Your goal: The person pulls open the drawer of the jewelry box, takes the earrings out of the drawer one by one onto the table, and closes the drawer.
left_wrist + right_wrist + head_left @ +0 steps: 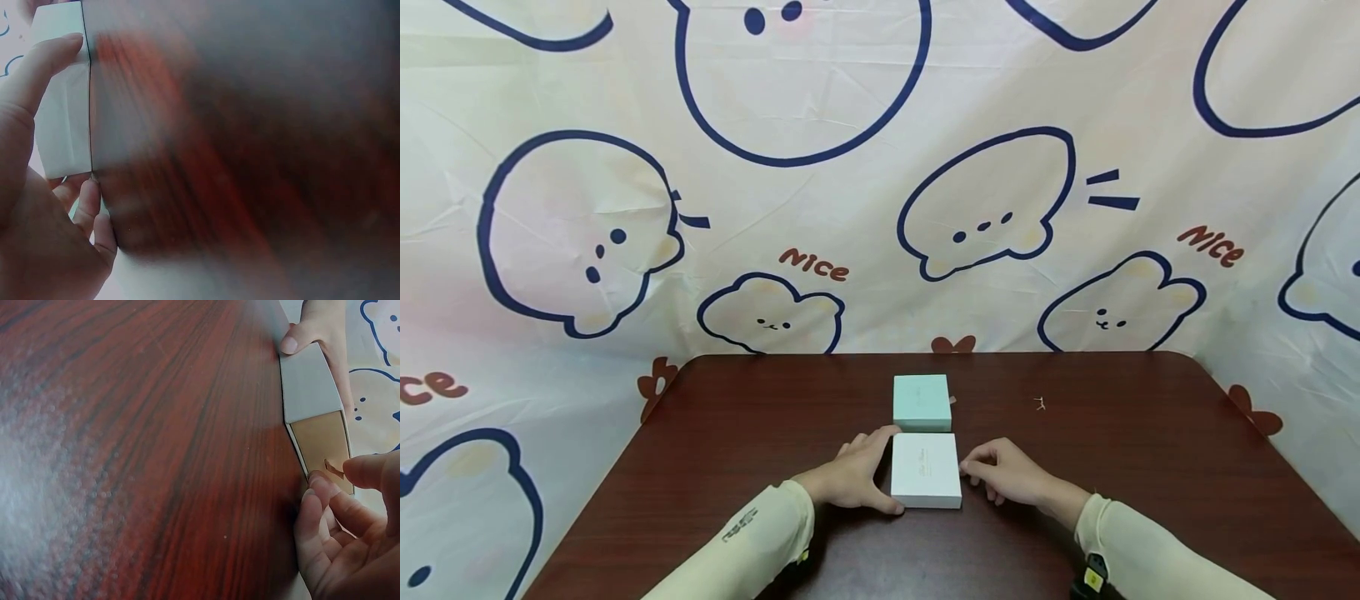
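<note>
A white box (923, 468) with faint lettering on its lid lies flat on the table. My left hand (853, 473) grips its left side, thumb at the near corner and fingers toward the far one. In the left wrist view that thumb (59, 53) lies against the box's white side (65, 119). At the box's right end, the right wrist view shows a tan drawer face (315, 440) with a small brown ribbon pull (334, 468). My right hand (1009, 473) pinches at this ribbon with thumb and fingertips. The drawer face sits about level with the sleeve's edge.
A mint-green box (922, 402) stands directly behind the white one, a small tab showing at its right side. A tiny pale scrap (1040, 403) lies farther right on the dark wooden table (760, 408). A printed cloth (872, 208) hangs behind the table.
</note>
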### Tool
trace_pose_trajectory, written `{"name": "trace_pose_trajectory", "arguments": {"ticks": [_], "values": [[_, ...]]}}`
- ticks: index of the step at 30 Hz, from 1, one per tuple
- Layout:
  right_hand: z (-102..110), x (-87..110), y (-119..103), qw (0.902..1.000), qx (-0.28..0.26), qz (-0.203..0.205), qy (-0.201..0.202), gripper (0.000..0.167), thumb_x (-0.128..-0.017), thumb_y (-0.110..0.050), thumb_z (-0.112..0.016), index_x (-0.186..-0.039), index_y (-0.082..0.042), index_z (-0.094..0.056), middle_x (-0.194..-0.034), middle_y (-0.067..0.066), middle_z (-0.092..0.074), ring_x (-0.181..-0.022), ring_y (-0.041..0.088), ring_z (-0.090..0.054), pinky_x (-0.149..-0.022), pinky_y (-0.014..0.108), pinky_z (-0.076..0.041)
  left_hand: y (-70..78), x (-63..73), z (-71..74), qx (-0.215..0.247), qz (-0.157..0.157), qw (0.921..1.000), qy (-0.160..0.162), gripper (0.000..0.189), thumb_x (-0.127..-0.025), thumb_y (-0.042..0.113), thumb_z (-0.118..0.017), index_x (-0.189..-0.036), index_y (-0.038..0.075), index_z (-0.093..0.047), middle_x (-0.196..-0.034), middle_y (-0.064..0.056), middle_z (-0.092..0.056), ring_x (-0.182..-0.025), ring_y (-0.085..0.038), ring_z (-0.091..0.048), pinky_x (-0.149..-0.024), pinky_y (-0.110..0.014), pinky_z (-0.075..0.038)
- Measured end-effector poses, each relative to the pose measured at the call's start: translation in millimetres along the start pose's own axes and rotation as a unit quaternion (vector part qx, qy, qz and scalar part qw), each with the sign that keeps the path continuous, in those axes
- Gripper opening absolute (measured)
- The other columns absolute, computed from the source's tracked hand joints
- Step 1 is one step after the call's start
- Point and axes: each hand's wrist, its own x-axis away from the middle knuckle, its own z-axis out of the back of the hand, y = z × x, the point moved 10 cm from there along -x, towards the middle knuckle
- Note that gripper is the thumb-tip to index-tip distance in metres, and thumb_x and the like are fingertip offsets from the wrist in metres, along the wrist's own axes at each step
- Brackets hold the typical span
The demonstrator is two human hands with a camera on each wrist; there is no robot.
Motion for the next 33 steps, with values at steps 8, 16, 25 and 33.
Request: {"name": "trace_pose_trajectory", "arguments": {"ticks": [8, 16, 25, 33], "values": [[-0.2, -0.6, -1.2, 1.0, 0.002, 0.007, -0.002, 0.022, -0.1, -0.021, -0.061, -0.099, -0.004, -0.076, -0.076, 0.001, -0.061, -0.053, 0.01, -0.052, -0.05, 0.028, -0.05, -0.4, -0.4, -0.1, 0.004, -0.007, 1.0, -0.001, 0.112, -0.072, 0.044, -0.089, -0.157, 0.012, -0.024, -0.155, -0.005, -0.041, -0.13, -0.026, -0.04, -0.102, -0.046, -0.031], [-0.3, -1.3, -0.5, 1.0, 0.005, 0.007, -0.002, 0.022, -0.101, -0.02, -0.06, -0.097, -0.005, -0.075, -0.075, 0.001, -0.06, -0.053, 0.012, -0.052, -0.05, 0.029, -0.05, -1.7, -1.7, -0.5, 0.015, -0.009, 0.9999, 0.002, 0.111, -0.07, 0.043, -0.09, -0.156, 0.012, -0.025, -0.152, -0.005, -0.044, -0.125, -0.025, -0.042, -0.096, -0.04, -0.029], [-1.0, -0.1, -3.4, 0.9999, 0.004, 0.011, -0.005, 0.023, -0.1, -0.021, -0.062, -0.092, -0.004, -0.076, -0.075, 0.003, -0.061, -0.052, 0.01, -0.051, -0.05, 0.028, -0.05, -3.2, -2.7, -2.4, 0.02, -0.004, 0.9998, -0.007, 0.112, -0.072, 0.043, -0.089, -0.157, 0.013, -0.024, -0.155, -0.005, -0.041, -0.127, -0.026, -0.041, -0.096, -0.04, -0.028], [-1.6, -0.1, -3.8, 0.9999, 0.008, 0.011, -0.007, 0.023, -0.1, -0.022, -0.063, -0.089, -0.006, -0.076, -0.075, 0.002, -0.06, -0.053, 0.011, -0.051, -0.049, 0.026, -0.05, -3.7, -2.4, -2.7, 0.02, -0.003, 0.9998, -0.007, 0.111, -0.072, 0.043, -0.089, -0.157, 0.014, -0.024, -0.155, -0.005, -0.041, -0.127, -0.026, -0.042, -0.096, -0.04, -0.027]]}}
